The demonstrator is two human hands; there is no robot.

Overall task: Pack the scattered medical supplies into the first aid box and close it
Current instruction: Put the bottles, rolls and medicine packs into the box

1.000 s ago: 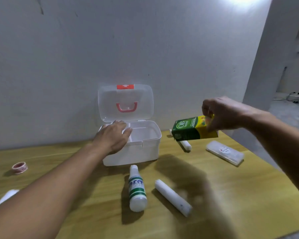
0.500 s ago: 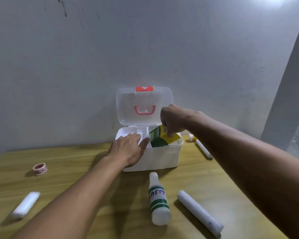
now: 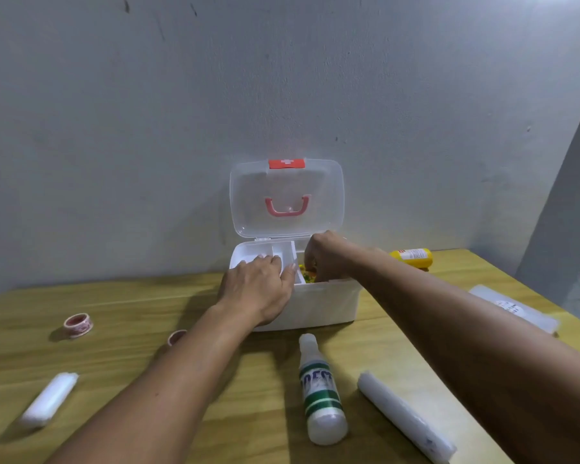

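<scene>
Wooden table (image 3: 114, 329): left hand (image 3: 258, 289) flat on first aid box (image 3: 325, 306) (lid up); right hand (image 3: 325, 256) apparently pinching green-yellow carton (image 3: 306, 277).

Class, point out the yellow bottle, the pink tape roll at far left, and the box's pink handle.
yellow bottle (image 3: 412, 256), head view, its body.
pink tape roll (image 3: 78, 324), head view, its rim.
pink handle (image 3: 287, 208), head view, its lower bar.

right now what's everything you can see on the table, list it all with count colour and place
first aid box: 1, white, clear lid up, table centre by the wall
carton: 1, green and yellow, inside the box
tape rolls: 2, pinkish, left of the box
gauze rolls: 2, white, front left and front right
white bottle: 1, green bands, lying in front of the box
yellow bottle: 1, right of the box
clear case: 1, right edge
left hand: on the box rim
right hand: in the box, on the carton
</scene>
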